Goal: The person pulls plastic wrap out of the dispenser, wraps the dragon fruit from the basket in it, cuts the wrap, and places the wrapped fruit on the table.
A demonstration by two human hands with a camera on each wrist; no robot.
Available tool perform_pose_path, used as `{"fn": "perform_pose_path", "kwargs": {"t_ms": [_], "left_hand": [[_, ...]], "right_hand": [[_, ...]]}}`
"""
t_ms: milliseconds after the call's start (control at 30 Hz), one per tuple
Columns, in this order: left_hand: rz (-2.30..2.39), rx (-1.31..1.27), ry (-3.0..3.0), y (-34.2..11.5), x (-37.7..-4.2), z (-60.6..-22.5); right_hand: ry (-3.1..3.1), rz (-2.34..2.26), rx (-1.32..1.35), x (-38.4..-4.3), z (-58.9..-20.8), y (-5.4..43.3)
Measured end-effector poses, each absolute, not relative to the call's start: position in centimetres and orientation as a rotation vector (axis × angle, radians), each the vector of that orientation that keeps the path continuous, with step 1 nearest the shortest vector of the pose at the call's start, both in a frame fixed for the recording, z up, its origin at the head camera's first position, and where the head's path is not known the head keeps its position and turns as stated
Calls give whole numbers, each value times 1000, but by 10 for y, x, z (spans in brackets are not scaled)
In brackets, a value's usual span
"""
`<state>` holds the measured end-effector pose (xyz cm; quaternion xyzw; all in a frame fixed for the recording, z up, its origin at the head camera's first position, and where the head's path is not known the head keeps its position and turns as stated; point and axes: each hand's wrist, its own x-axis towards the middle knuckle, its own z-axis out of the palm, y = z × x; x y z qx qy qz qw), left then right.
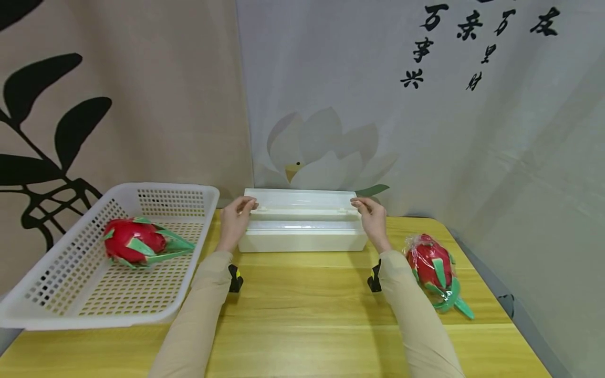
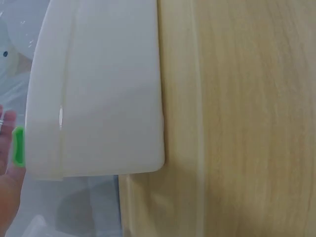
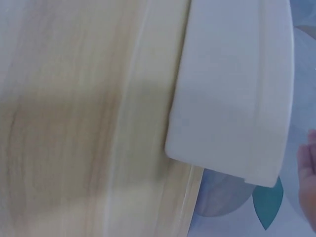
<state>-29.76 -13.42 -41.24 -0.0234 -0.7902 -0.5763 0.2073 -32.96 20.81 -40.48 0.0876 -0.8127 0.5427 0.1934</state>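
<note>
A white cling film dispenser (image 1: pixel 302 242) stands at the back edge of the table. Its long front faces me, and the lid is raised behind. Clear cling film (image 1: pixel 304 203) shines across its top between the two hands. At the left end, my left hand (image 1: pixel 235 220) pinches the film's edge between thumb and fingers. My right hand (image 1: pixel 373 220) pinches the film at the opposite end, about level with the left. In the left wrist view a green tab (image 2: pixel 19 146) shows at the dispenser's end beside the fingers; in the right wrist view only part of the hand (image 3: pixel 307 182) appears.
On the left stands a white perforated plastic basket (image 1: pixel 186 310) with a red and green dragon fruit (image 1: pixel 137 242) in it. Another dragon fruit (image 1: pixel 434 268), wrapped in clear plastic, lies near the table's right edge. A printed curtain (image 1: pixel 321 94) hangs right behind the wooden table (image 1: pixel 302 315).
</note>
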Motion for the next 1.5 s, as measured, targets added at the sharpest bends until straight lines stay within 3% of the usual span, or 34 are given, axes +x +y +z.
{"fn": "perform_pose_path", "kwargs": {"t_ms": [433, 767, 1500], "left_hand": [[-1625, -85, -2126, -134, -297, -400], [-1600, -103, -2132, -133, -298, -393], [-1640, -81, -2074, -134, -300, -367]], "right_hand": [[-2306, 1745, 362, -328, -391, 218], [-2423, 1671, 374, -303, -351, 212], [-2452, 1576, 383, -322, -345, 225]]}}
